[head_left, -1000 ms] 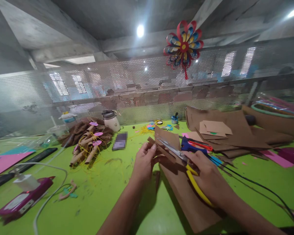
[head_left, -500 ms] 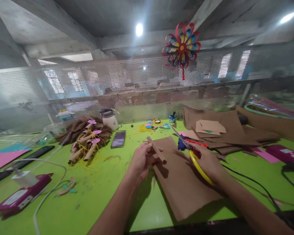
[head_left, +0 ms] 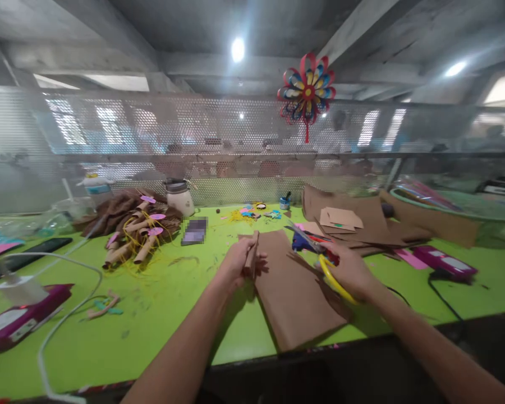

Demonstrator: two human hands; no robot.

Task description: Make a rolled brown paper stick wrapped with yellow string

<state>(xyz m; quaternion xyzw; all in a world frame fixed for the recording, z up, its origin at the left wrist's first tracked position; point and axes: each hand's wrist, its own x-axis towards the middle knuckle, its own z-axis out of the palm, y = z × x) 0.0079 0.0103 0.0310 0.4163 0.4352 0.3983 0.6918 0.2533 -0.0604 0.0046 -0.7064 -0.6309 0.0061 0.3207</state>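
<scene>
My left hand [head_left: 240, 259] is closed around a narrow brown paper piece [head_left: 252, 255], which stands nearly upright over the left edge of a large brown sheet [head_left: 297, 297]. In my right hand [head_left: 350, 270] are scissors with yellow handles [head_left: 334, 283], their blades pointing up and left above the sheet's right side. A blue tool with red handles [head_left: 302, 242] lies just behind the blades. The large sheet rests on the green table near its front edge.
Rolled brown tubes with pink tags [head_left: 145, 247] lie at the left, beside a jar [head_left: 179, 199] and a phone [head_left: 194, 231]. Stacked brown paper [head_left: 372, 216] is at the back right. Purple power strips [head_left: 445, 264] and cables lie on both sides.
The paper piece in my left hand has turned from slanted to nearly upright. The scissors have shifted slightly left in the picture, and the whole view has shifted.
</scene>
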